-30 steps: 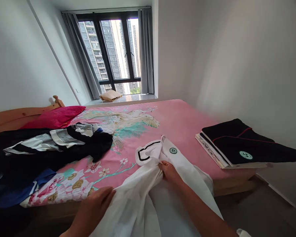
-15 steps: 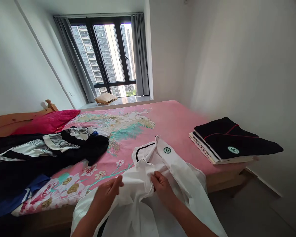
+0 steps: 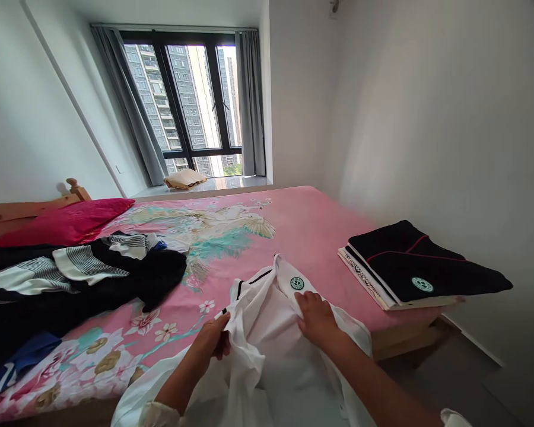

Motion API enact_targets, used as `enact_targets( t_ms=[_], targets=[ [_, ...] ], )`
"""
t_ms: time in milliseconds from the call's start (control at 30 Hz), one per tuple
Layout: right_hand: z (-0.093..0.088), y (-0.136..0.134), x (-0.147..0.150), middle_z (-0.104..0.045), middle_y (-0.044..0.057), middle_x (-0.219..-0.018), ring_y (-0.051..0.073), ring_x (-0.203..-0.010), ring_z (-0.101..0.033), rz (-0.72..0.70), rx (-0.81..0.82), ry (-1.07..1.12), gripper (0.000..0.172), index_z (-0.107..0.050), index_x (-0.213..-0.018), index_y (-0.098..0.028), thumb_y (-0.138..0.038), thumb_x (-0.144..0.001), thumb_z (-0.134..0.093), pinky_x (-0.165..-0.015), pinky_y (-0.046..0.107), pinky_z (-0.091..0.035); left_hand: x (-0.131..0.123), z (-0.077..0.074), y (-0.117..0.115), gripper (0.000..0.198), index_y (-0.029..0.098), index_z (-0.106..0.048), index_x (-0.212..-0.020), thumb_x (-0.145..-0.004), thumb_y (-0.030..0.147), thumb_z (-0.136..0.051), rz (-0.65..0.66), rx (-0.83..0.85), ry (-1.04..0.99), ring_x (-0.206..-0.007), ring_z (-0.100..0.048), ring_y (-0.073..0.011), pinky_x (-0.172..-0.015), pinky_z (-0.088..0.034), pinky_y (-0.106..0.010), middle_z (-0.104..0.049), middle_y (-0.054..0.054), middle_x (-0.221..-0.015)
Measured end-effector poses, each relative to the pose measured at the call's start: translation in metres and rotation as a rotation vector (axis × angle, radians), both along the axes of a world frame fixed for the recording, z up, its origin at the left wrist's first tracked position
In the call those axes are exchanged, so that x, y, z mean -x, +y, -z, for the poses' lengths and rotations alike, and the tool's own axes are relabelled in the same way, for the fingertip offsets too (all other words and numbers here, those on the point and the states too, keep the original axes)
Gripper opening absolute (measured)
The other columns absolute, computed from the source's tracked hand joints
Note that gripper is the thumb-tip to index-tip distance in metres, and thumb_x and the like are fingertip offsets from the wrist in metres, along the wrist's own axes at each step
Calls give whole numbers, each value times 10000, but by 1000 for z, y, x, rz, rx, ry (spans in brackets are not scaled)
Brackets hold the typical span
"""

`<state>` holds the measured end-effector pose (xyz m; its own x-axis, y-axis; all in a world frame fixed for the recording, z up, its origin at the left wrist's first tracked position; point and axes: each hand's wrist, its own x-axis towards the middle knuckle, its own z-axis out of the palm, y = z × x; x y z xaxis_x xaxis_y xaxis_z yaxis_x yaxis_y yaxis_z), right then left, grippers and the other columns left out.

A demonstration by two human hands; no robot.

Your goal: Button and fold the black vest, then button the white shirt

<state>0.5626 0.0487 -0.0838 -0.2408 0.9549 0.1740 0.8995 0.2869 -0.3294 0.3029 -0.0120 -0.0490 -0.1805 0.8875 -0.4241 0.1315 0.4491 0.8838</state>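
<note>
A white jacket (image 3: 285,350) with black trim and a round green badge lies over the near edge of the bed, its lower part hanging toward me. My left hand (image 3: 216,338) is closed on the jacket's left front edge, with the cloth bunched beside the fingers. On the other side, my right hand (image 3: 317,317) grips the right front just below the badge, fingers curled over the fabric. Between the hands the front is spread apart, showing the inside.
The bed (image 3: 307,219) has a pink floral sheet. At right sits a stack of folded clothes (image 3: 409,261), a black one on top. Black and white clothes (image 3: 115,267) lie heaped at left, near a red pillow (image 3: 66,219). A folded beige item (image 3: 184,179) rests on the windowsill.
My left hand has taken hold of the jacket's left edge. My right hand has moved up and right to the front near the badge. The jacket's front is pulled wider.
</note>
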Motion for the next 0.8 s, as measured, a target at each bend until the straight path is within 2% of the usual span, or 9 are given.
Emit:
enact_targets(
  t_ms=[100, 200, 267, 367, 433, 533, 633, 733, 800],
  targets=[
    [0, 10, -31, -612, 66, -873, 201, -828, -548, 67, 53, 309, 220, -619, -926, -183, -194, -793, -445, -733, 302, -403, 10, -18, -5, 454, 202, -452, -514, -692, 617, -508, -50, -86, -133, -340, -383, -90, -366, -284, -214, -424, 44, -381],
    [-25, 5, -44, -577, -2, -700, 155, -645, -524, 137, 189, 931, 245, -588, -915, -194, -373, -835, -440, -596, 254, -409, 7, -45, 4, 379, 189, -531, -617, -675, 557, -601, -87, -250, -370, -459, -491, -106, -482, -422, -233, -520, 31, -501],
    [-49, 2, -37, -571, -19, -676, 148, -611, -520, 173, 239, 1255, 325, -571, -968, -195, -466, -805, -495, -553, 242, -410, -4, -62, 24, 320, 186, -577, -712, -678, 499, -634, -108, -320, -468, -588, -581, -134, -589, -476, -253, -612, -3, -627],
    [-77, 7, -11, -616, -3, -776, 148, -687, -560, 180, 150, 1429, 367, -566, -1006, -197, -483, -777, -549, -617, 243, -442, -26, -76, 69, 350, 203, -616, -897, -764, 511, -517, -50, -431, -315, -958, -616, -191, -749, -483, -288, -668, -77, -1024],
    [-85, 17, 7, -632, 32, -977, 160, -865, -586, 91, 123, 1433, 440, -516, -1129, -208, -460, -773, -573, -743, 262, -460, -38, -77, 98, 405, 241, -601, -1048, -808, 524, -437, 7, -492, -150, -1198, -483, -220, -868, -445, -340, -535, -73, -1302],
    [-82, 24, 16, -489, 83, -1299, 176, -1182, -464, -68, 166, 1341, 630, -362, -1304, -229, -429, -761, -611, -934, 313, -407, -46, -68, 114, 483, 221, -557, -1163, -781, 511, -500, 25, -491, -19, -1287, -372, -268, -965, -373, -417, -435, -104, -1394],
    [-60, -2, -1, -531, 91, -1238, 192, -1148, -490, -52, 147, 1172, 484, -462, -1212, -206, -431, -797, -568, -941, 344, -411, -42, -50, 78, 526, 149, -578, -1133, -718, 472, -601, 71, -492, 99, -1135, -507, -263, -961, -385, -408, -589, -134, -1194],
    [-20, -60, -28, -619, 84, -1036, 195, -928, -586, 1, 196, 903, 366, -538, -1114, -188, -417, -830, -510, -855, 362, -464, -35, -11, -3, 375, 188, -621, -1017, -794, 471, -517, 296, -512, 379, -940, -599, -212, -850, -476, -357, -660, -81, -987],
    [15, -104, -44, -549, 95, -1207, 230, -1104, -512, -85, 155, 648, 455, -494, -1222, -213, -349, -793, -558, -966, 395, -400, -30, 26, -63, 287, 247, -623, -1002, -797, 430, -539, 517, -577, 598, -1014, -591, -206, -870, -485, -333, -640, -66, -1096]
  ],
)
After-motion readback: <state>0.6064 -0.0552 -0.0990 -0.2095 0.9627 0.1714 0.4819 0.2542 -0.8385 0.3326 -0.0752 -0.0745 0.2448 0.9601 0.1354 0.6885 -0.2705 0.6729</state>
